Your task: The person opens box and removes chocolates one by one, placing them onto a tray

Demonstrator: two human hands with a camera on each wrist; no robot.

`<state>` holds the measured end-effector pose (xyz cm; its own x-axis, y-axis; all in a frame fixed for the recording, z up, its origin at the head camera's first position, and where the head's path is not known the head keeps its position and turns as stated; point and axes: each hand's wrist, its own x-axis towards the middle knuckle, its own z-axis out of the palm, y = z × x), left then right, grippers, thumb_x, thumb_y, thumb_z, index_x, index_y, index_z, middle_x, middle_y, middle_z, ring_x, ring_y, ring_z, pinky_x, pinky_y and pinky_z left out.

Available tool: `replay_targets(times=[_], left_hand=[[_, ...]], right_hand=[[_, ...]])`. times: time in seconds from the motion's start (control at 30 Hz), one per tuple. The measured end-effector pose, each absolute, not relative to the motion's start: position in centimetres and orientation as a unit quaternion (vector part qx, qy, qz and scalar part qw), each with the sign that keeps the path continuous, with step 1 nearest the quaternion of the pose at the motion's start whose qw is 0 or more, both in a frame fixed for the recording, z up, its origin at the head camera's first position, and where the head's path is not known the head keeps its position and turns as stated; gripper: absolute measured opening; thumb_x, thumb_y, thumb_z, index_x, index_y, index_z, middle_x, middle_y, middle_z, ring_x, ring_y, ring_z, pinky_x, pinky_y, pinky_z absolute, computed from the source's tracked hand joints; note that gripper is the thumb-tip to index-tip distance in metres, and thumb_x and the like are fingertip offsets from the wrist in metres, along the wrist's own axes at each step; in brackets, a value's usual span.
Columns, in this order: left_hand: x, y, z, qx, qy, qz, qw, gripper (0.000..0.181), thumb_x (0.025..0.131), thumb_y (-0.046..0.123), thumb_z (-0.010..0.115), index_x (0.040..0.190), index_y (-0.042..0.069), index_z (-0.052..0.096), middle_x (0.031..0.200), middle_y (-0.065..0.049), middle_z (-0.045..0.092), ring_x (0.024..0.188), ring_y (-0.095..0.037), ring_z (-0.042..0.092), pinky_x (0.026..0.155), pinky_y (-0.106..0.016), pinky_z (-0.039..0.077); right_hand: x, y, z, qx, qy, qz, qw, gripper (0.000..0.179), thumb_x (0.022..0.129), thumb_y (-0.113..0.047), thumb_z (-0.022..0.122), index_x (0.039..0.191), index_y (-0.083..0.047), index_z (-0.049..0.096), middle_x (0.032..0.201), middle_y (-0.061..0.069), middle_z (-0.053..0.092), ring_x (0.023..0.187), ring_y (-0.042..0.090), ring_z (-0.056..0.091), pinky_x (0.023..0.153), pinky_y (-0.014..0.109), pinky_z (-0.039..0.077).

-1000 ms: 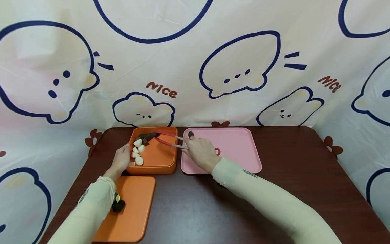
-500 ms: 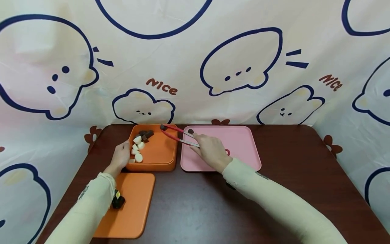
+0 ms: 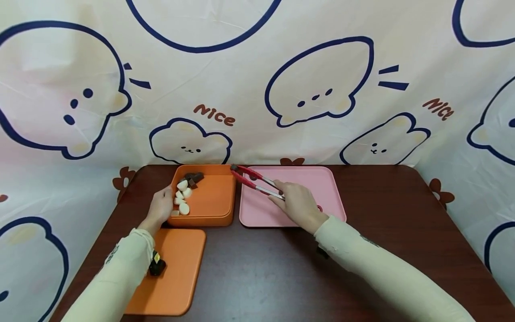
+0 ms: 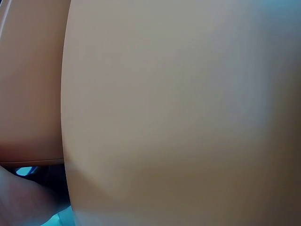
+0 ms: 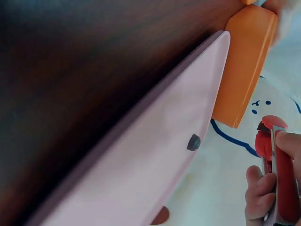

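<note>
My right hand [image 3: 297,203] grips a pair of red-and-silver tongs [image 3: 243,179]. Their tips pinch a small dark chunk [image 3: 234,167] above the right rim of the orange box [image 3: 213,194]. Inside that box, along its left side, lie several white pieces [image 3: 183,209] and dark brown chunks [image 3: 197,177]. My left hand [image 3: 160,208] holds the box's left wall. Another dark chunk [image 5: 194,142] rests on the pink tray [image 5: 141,165], near its edge, in the right wrist view. The left wrist view shows mostly the blurred orange lid [image 4: 164,94].
The orange lid [image 3: 177,273] lies flat on the dark wooden table [image 3: 249,277] in front of the box, partly under my left sleeve. A black wrist device [image 3: 157,264] shows there. Behind the table hangs a patterned cloth [image 3: 249,89].
My right hand has drawn the tongs rightward out of the box, lifting the dark chunk from the pile to its right rim. My left hand stays on the box.
</note>
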<state>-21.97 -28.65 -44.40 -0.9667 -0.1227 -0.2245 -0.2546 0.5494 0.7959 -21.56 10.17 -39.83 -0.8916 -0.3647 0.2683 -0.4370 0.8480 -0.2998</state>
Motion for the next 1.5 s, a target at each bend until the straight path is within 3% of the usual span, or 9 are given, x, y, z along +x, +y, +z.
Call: replay_targets(times=[0.17, 0.3, 0.37, 0.43, 0.73, 0.93, 1.17, 1.27, 1.5], left_hand=[[-21.8, -28.9, -44.4, -0.104, 0.876, 0.465, 0.077, 0.062, 0.11, 0.04, 0.005, 0.162, 0.007, 0.01, 0.17, -0.016, 0.005, 0.157, -0.039, 0.004, 0.125, -0.056, 0.018], [-21.9, -29.0, -44.4, -0.109, 0.878, 0.461, 0.07, 0.067, 0.11, 0.04, 0.005, 0.154, 0.001, 0.035, 0.158, -0.031, 0.032, 0.147, -0.044, 0.032, 0.108, -0.048, 0.035], [-22.1, -29.1, -44.5, -0.114, 0.879, 0.458, 0.068, 0.064, 0.11, 0.041, 0.006, 0.119, -0.001, 0.054, 0.119, -0.033, 0.055, 0.109, -0.042, 0.054, 0.097, -0.045, 0.038], [-22.2, -29.2, -44.6, -0.118, 0.88, 0.456, 0.063, 0.056, 0.11, 0.041, 0.007, 0.098, 0.003, 0.047, 0.092, -0.022, 0.048, 0.079, -0.032, 0.043, 0.088, -0.042, 0.036], [-22.5, -29.4, -44.8, -0.122, 0.882, 0.452, 0.058, 0.052, 0.11, 0.042, 0.009, 0.094, 0.004, 0.042, 0.069, -0.006, 0.043, 0.06, -0.022, 0.039, 0.068, -0.035, 0.038], [-22.1, -29.2, -44.8, -0.109, 0.881, 0.455, 0.061, 0.066, 0.11, 0.04, 0.006, 0.155, 0.0, 0.035, 0.135, -0.034, 0.047, 0.101, -0.04, 0.05, 0.093, -0.046, 0.039], [-22.0, -28.9, -44.8, -0.113, 0.881, 0.455, 0.056, 0.064, 0.11, 0.04, 0.008, 0.126, -0.007, 0.048, 0.088, -0.021, 0.048, 0.093, -0.042, 0.048, 0.086, -0.043, 0.041], [-21.9, -28.8, -44.8, -0.108, 0.883, 0.454, 0.058, 0.066, 0.11, 0.039, 0.007, 0.151, -0.003, 0.038, 0.092, -0.02, 0.048, 0.11, -0.038, 0.048, 0.091, -0.042, 0.037], [-22.0, -28.7, -44.7, -0.118, 0.881, 0.456, 0.048, 0.048, 0.11, 0.04, 0.009, 0.081, 0.009, 0.032, 0.07, -0.005, 0.033, 0.063, -0.023, 0.033, 0.068, -0.034, 0.031]], right_hand=[[-21.7, 11.3, -39.6, 0.179, -0.955, 0.227, 0.066, 0.042, 0.094, -0.037, 0.072, 0.129, -0.013, 0.07, 0.084, 0.003, 0.071, 0.069, 0.018, 0.054, 0.061, 0.033, 0.046], [-22.3, 12.1, -39.5, 0.164, -0.952, 0.257, 0.045, 0.044, 0.095, -0.036, 0.072, 0.131, -0.011, 0.069, 0.098, 0.006, 0.075, 0.073, 0.019, 0.056, 0.066, 0.032, 0.046], [-22.6, 12.4, -39.5, 0.159, -0.949, 0.268, 0.036, 0.042, 0.096, -0.037, 0.07, 0.13, -0.011, 0.07, 0.097, 0.006, 0.074, 0.073, 0.018, 0.056, 0.066, 0.03, 0.046], [-22.8, 12.7, -39.6, 0.154, -0.948, 0.277, 0.029, 0.04, 0.097, -0.037, 0.069, 0.127, -0.011, 0.072, 0.09, 0.005, 0.072, 0.069, 0.017, 0.055, 0.063, 0.029, 0.045], [-23.9, 13.8, -40.5, 0.137, -0.941, 0.311, -0.009, 0.03, 0.1, -0.036, 0.065, 0.093, -0.009, 0.077, 0.056, -0.005, 0.042, 0.051, 0.01, 0.039, 0.047, 0.024, 0.029], [-24.8, 14.2, -41.3, 0.12, -0.942, 0.31, -0.048, 0.033, 0.101, -0.034, 0.063, 0.104, -0.006, 0.078, 0.057, -0.005, 0.043, 0.052, 0.01, 0.039, 0.048, 0.024, 0.029], [-25.6, 14.5, -41.9, 0.102, -0.939, 0.316, -0.087, 0.035, 0.101, -0.034, 0.062, 0.11, -0.004, 0.078, 0.061, 0.0, 0.053, 0.053, 0.01, 0.04, 0.049, 0.023, 0.031], [-25.8, 14.7, -41.9, 0.1, -0.934, 0.327, -0.106, 0.036, 0.101, -0.033, 0.061, 0.109, -0.002, 0.077, 0.065, 0.008, 0.063, 0.05, 0.009, 0.04, 0.047, 0.022, 0.031], [-26.3, 15.3, -41.9, 0.092, -0.932, 0.329, -0.125, 0.04, 0.103, -0.035, 0.057, 0.108, -0.001, 0.077, 0.071, 0.013, 0.067, 0.05, 0.007, 0.039, 0.046, 0.021, 0.03]])
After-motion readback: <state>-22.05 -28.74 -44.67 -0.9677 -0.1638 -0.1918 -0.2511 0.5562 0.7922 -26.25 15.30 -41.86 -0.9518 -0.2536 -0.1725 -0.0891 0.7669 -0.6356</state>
